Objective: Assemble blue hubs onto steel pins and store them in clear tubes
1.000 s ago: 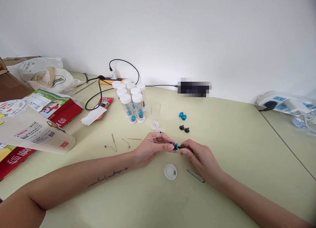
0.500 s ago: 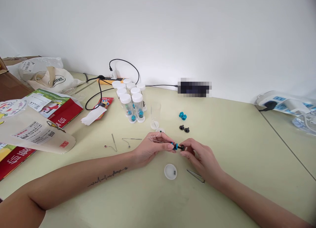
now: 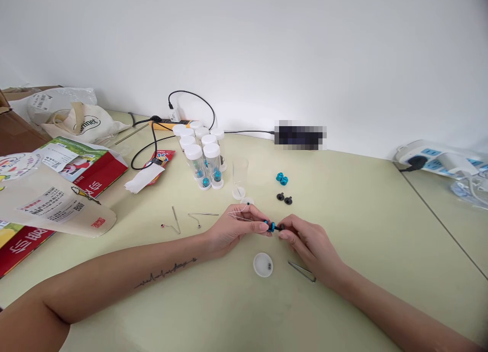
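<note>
Between its thumb and fingers, my left hand (image 3: 233, 234) pinches a small blue metallic part (image 3: 271, 227). A thin bent metal wire (image 3: 239, 216) also sticks out from that hand. My right hand (image 3: 312, 242) is closed on a black screw-like piece (image 3: 281, 227) with a wide round head. Its narrow shank points at the blue part and meets it; how far it goes in is hidden. Below the hands lies a white cap (image 3: 263, 265) with tiny dark bits in it. Metal tweezers (image 3: 302, 271) rest beside my right wrist.
Two blue parts (image 3: 282, 178) and two black pieces (image 3: 284, 199) lie beyond the hands. A clear tube (image 3: 240, 176) stands near several capped tubes (image 3: 194, 153). Bent wires (image 3: 176, 221) lie left. A plastic cup (image 3: 64, 204), boxes, cables and a power strip (image 3: 438, 161) edge the table.
The black piece has turned slightly in my right fingers, and the blue part has shifted a touch to the right. Both arms stay nearly still.
</note>
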Action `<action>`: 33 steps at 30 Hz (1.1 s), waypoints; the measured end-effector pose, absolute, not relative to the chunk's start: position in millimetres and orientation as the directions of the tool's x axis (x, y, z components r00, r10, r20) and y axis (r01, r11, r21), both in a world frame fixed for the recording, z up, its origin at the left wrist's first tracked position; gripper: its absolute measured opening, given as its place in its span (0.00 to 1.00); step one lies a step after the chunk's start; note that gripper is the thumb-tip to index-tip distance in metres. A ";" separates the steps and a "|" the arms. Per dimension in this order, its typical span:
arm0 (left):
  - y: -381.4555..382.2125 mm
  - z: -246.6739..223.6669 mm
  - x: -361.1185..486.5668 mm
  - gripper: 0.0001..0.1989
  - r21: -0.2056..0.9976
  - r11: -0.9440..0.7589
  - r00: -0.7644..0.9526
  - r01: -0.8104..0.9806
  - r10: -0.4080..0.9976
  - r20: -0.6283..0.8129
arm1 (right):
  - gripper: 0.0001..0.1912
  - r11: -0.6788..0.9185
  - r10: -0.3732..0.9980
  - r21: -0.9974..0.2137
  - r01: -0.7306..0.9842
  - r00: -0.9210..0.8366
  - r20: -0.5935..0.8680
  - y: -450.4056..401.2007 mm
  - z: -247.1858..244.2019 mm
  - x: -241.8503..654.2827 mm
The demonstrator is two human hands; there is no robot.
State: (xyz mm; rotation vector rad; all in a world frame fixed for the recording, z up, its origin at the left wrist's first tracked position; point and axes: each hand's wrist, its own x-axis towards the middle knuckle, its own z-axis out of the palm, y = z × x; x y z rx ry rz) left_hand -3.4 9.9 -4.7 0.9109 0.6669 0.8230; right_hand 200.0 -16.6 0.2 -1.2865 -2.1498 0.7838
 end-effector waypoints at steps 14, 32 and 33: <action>9.6 -6.0 -3.9 0.09 0.867 0.365 0.532 -0.340 0.834 -0.143 | 0.09 0.387 0.904 -0.703 0.596 -0.397 0.161 -17.0 -2.0 200.2; 9.6 -6.6 -4.6 0.08 0.871 0.359 0.548 -0.337 0.827 -0.129 | 0.13 0.366 0.908 -0.711 0.600 -0.396 0.134 -17.0 -2.7 200.6; 9.8 -6.8 -4.6 0.08 0.871 0.361 0.553 -0.332 0.823 -0.130 | 0.15 0.363 0.905 -0.718 0.593 -0.407 0.121 -17.2 -2.8 200.8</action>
